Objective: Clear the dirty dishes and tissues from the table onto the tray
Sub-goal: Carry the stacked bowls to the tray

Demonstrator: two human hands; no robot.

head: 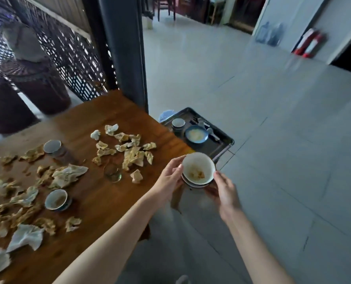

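Stacked white ceramic bowls (198,171), the top one smeared with brown scraps, are held in the air just off the corner of the brown wooden table (84,121). My left hand (168,179) curls round their left side, thumb on the rim. My right hand (223,191) cups the right side from below. Just beyond them lies the dark metal tray (215,147). Crumpled stained tissues (133,154) litter the table.
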